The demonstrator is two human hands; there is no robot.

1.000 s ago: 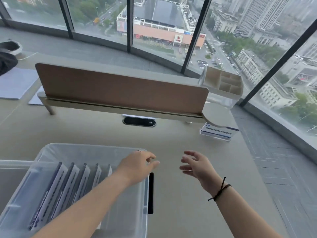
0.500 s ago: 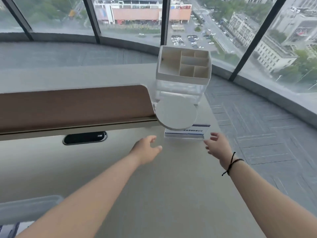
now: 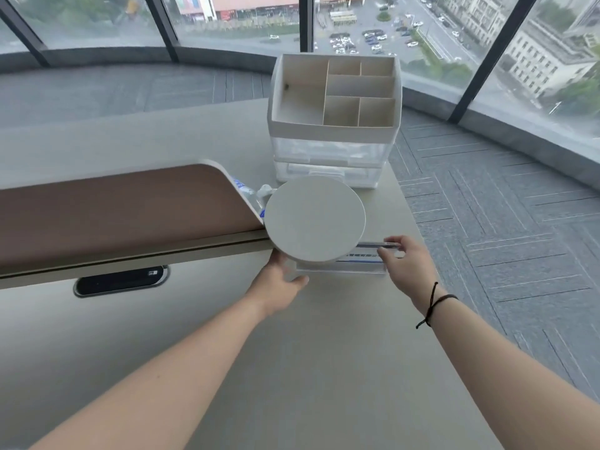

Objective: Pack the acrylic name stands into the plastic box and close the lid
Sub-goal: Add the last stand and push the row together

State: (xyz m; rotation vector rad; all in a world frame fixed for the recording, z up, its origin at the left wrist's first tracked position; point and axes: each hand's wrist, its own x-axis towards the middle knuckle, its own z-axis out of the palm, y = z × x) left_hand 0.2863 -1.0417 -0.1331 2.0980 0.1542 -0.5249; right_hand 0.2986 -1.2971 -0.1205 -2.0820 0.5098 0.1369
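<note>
One clear acrylic name stand (image 3: 360, 262) with a blue-striped card stands on the beige desk, partly hidden under a round white disc (image 3: 315, 219). My right hand (image 3: 406, 264) has its fingers on the stand's right end, thumb and fingers pinching its top edge. My left hand (image 3: 276, 287) reaches the stand's left end under the disc; its fingertips are hidden, so its hold is unclear. The plastic box is out of view.
A brown desk divider (image 3: 123, 209) runs along the left, with a black cable slot (image 3: 120, 280) below it. A white compartment organiser on clear drawers (image 3: 334, 118) stands behind the disc. The desk edge drops to grey carpet (image 3: 487, 222) on the right.
The view has swung right and away from the plastic box. Both hands have moved forward from mid-desk to the name stand, and the right hand has closed on its right end.
</note>
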